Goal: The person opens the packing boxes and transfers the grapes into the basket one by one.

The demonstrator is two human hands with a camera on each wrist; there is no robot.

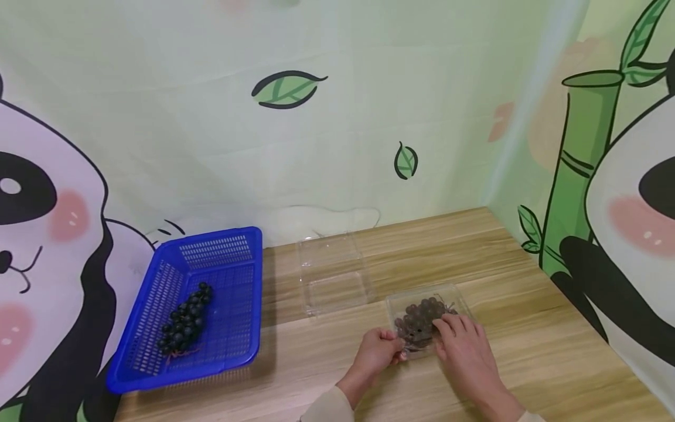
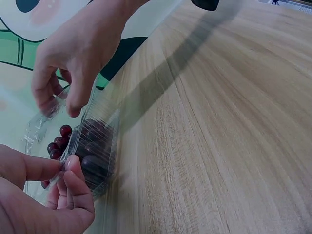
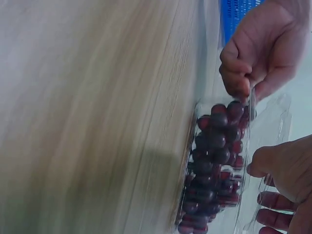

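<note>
A clear plastic clamshell box [image 1: 460, 296] holds dark red grapes [image 3: 214, 151] on the table's right side. At its near left corner, my left hand [image 1: 377, 351] pinches the plastic rim between thumb and fingers. My right hand [image 1: 466, 351] grips the thin clear lid [image 2: 36, 134] on the right side, thumb on one face and fingers on the other. In the right wrist view the lid lies close over the box's opening. Whether its edges are fastened I cannot tell.
To the left stands a blue plastic basket [image 1: 248, 319] with a bunch of black grapes [image 1: 184, 322] inside. Between basket and grapes box, another clear clamshell box [image 1: 337, 290] lies unfolded on the wooden table [image 1: 327, 337]. A panda-print cloth [image 1: 343, 129] hangs behind.
</note>
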